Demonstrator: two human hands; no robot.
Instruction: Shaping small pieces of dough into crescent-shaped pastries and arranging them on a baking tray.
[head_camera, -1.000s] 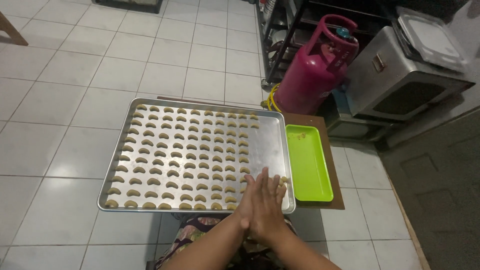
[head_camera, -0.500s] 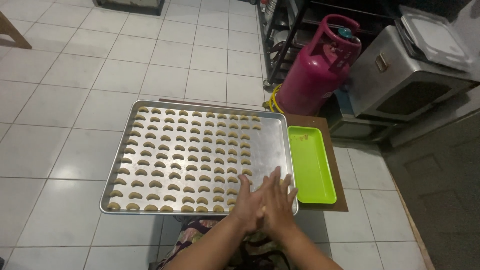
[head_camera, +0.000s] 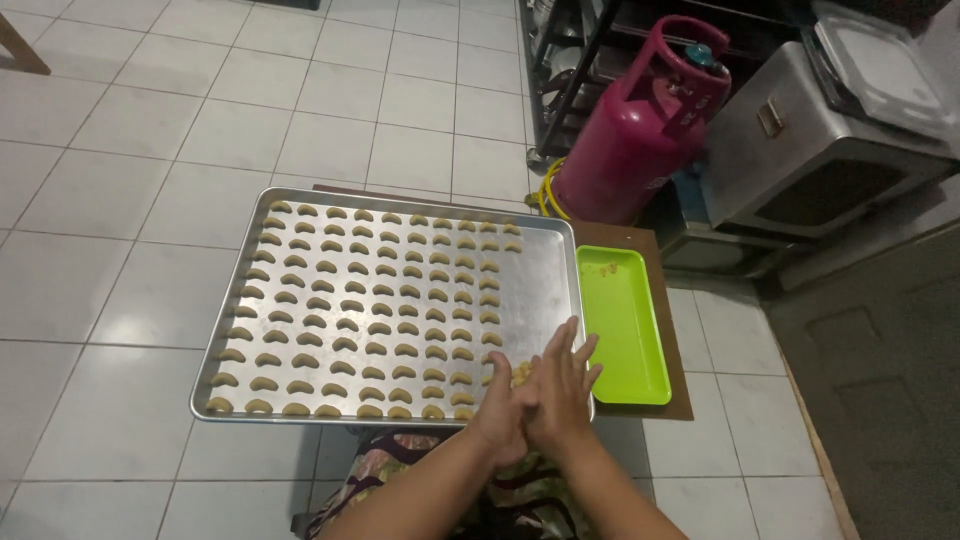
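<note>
A large metal baking tray (head_camera: 545, 270) lies on a low board, filled with rows of small crescent-shaped dough pieces (head_camera: 380, 310); its right strip is bare. Over the tray's near right corner my left hand (head_camera: 500, 412) and my right hand (head_camera: 562, 385) are pressed palm to palm, fingers stretched out. A small lump of pale dough (head_camera: 520, 373) shows between the palms.
A bright green plastic tray (head_camera: 625, 330) with a few dough crumbs lies right of the metal tray on the brown board (head_camera: 680, 390). Behind stand a pink gas cylinder (head_camera: 635, 130) with a yellow hose, a metal box (head_camera: 800, 150) and a dark rack. White floor tiles surround it.
My pressed palms have slid against each other, the right hand's fingers reaching further forward over the tray corner. The tray and its dough pieces have not moved.
</note>
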